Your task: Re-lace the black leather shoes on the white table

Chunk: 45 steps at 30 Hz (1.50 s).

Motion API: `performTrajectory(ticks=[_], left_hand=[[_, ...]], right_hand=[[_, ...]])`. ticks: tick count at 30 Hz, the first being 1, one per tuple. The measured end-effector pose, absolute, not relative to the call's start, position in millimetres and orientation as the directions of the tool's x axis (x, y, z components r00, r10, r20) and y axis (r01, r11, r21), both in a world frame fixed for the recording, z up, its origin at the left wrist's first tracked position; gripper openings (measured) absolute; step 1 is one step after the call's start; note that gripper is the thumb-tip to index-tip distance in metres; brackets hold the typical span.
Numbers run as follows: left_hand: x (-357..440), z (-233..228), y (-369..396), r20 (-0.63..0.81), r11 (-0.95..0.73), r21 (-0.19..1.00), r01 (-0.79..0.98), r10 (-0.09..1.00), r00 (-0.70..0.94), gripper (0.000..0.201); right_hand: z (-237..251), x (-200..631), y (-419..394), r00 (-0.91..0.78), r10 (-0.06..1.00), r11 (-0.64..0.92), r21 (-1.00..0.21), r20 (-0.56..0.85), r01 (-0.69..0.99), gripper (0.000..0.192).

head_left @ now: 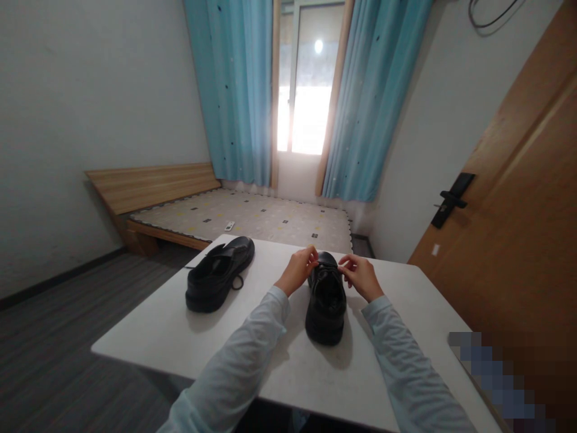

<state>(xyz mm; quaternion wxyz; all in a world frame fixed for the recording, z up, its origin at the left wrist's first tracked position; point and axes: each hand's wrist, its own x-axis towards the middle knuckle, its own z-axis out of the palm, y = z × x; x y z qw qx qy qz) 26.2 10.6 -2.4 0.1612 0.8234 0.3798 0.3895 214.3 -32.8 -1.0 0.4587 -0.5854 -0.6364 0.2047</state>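
Black shoe [326,297] stands mid-counter [288,367]; left hand [297,269] and right hand [360,275] pinch its laces at the far end, fingers closed. Second shoe [219,273] lies left. No legible markings.

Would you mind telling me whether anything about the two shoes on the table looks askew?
The left shoe lies angled across the table, its lace trailing loose on the surface. The other shoe sits straight between the left hand and right hand.

Two black shoes [326,297] [219,273], two hands [298,269] [360,275], one table [180,337].
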Motion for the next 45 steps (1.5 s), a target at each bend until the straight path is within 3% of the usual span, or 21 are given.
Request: performTrajectory(ticks=[4, 9, 19, 25, 33, 39, 42, 45], left_hand=[[25.7, -3.1, 9.5, 0.558, -0.73, 0.506, 0.459, 0.683, 0.471, 0.013], [23.9, 1.8, 5.7, 0.526, -0.739, 0.467, 0.486, 0.673, 0.519, 0.014], [22.5, 12.6, -7.5, 0.412, -0.659, 0.381, 0.649, 0.749, 0.519, 0.014], [23.1, 16.4, -11.1, 0.384, -0.622, 0.395, 0.676, 0.781, 0.493, 0.015], [17.3, 16.4, -9.3, 0.418, -0.642, 0.369, 0.672, 0.761, 0.497, 0.013], [16.0, 16.1, -7.0, 0.433, -0.636, 0.417, 0.649, 0.767, 0.473, 0.008], [18.8, 15.6, -5.5, 0.442, -0.642, 0.459, 0.615, 0.765, 0.469, 0.004], [21.6, 13.9, -4.0, 0.453, -0.638, 0.529, 0.559, 0.77, 0.45, 0.005]], right_hand=[[1.8, 213.7, -34.8, 0.019, 0.923, 0.269, -0.68, 0.384, 0.682, 0.01], [7.9, 211.0, -39.1, -0.049, 0.919, 0.291, -0.587, 0.392, 0.756, 0.014], [11.1, 205.8, -42.1, -0.152, 0.905, 0.369, -0.557, 0.397, 0.744, 0.012], [10.6, 206.6, -42.4, -0.164, 0.897, 0.381, -0.532, 0.41, 0.756, 0.015], [10.5, 215.8, -43.0, -0.132, 0.925, 0.338, -0.609, 0.358, 0.718, 0.015], [18.6, 215.4, -49.0, -0.05, 0.93, 0.272, -0.588, 0.365, 0.762, 0.013], [18.4, 212.2, -49.0, 0.032, 0.939, 0.225, -0.683, 0.343, 0.695, 0.013], [15.2, 209.2, -47.6, 0.102, 0.952, 0.197, -0.836, 0.288, 0.513, 0.021]])
